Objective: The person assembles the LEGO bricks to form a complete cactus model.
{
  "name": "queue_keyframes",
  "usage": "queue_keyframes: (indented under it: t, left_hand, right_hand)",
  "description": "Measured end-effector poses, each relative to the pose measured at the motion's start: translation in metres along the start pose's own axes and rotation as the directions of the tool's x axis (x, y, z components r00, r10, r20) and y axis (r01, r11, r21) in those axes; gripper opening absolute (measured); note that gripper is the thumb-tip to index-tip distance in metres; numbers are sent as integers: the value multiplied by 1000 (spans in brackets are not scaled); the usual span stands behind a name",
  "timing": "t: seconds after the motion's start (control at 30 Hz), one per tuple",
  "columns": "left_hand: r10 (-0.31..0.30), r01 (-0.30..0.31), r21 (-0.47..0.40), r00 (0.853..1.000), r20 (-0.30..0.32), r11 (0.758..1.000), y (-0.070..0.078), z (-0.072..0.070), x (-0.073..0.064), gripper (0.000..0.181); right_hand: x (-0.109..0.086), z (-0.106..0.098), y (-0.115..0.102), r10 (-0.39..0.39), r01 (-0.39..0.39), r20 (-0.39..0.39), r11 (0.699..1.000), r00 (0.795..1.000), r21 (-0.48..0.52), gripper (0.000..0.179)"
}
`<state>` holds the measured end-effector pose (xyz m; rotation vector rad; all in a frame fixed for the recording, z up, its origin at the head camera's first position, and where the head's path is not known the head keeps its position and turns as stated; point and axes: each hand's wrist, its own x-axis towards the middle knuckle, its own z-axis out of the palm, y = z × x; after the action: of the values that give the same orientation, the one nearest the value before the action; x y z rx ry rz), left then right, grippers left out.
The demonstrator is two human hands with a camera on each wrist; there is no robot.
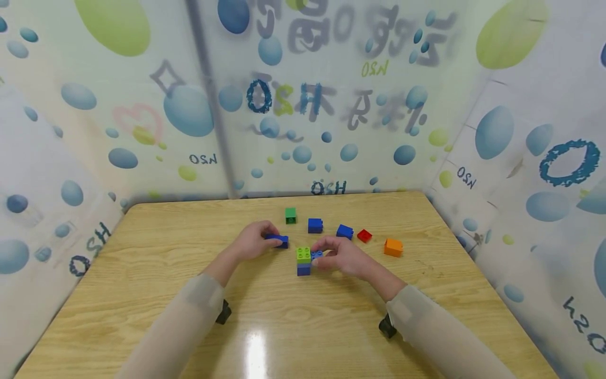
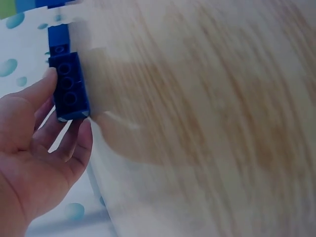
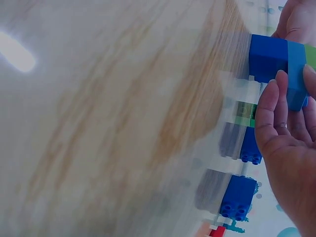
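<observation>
My left hand (image 1: 255,241) grips a dark blue toy building brick (image 1: 278,241) between thumb and fingers. In the left wrist view the brick's hollow underside, with a row of round tubes, faces the camera. To its right stands a small stack: a dark blue brick (image 3: 268,57) at the bottom, a light blue brick (image 3: 296,74) above it and a lime green brick (image 1: 303,256) on top. The light blue brick juts out sideways to the right. My right hand (image 1: 342,255) pinches that jutting end between thumb and fingers.
Behind the hands lie a green brick (image 1: 291,215), two blue bricks (image 1: 314,226), a small red brick (image 1: 364,235) and an orange brick (image 1: 393,247). The wooden table (image 1: 303,326) meets patterned curtains at its back and sides. Small black devices (image 1: 387,326) sit below the cuffs.
</observation>
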<state>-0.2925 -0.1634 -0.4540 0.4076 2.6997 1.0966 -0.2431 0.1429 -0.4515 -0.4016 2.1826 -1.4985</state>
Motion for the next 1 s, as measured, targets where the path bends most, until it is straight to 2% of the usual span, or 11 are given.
queue_keyframes:
  t: [0.2,0.3,0.4,0.57,0.77,0.9,1.0]
  left_hand:
    - [25,-26,20,998,50,999,0,-4,-7,31]
    - [34,-36,30,998,61,999,-1,-5,-10,30]
    - [39,-39,6,999,35,999,0,-5,-12,27]
    - [33,-33,-97,999,-8,995,6,-5,-17,25]
    - [91,-97,-162,995,-48,982,20,-5,-26,23]
    - [114,-122,-187,992,-57,975,30,-5,-33,17]
    - [133,-141,-209,990,-54,968,38,-4,-38,22]
  right_hand:
    - [0,1,1,-3,3,1,1000,1000,3,32]
    - [0,0,3,-4,4,3,1000,1000,7,33]
    - [1,0,3,-5,5,3,1000,1000,5,33]
    - [2,1,3,4,-4,-1,1000,1000,-6,33]
    - [1,1,1,5,-5,-8,1000,1000,-8,32]
    - [1,0,0,-4,4,-3,1000,1000,-7,32]
    - [0,0,0,-15,15,4,1000,1000,-10,33]
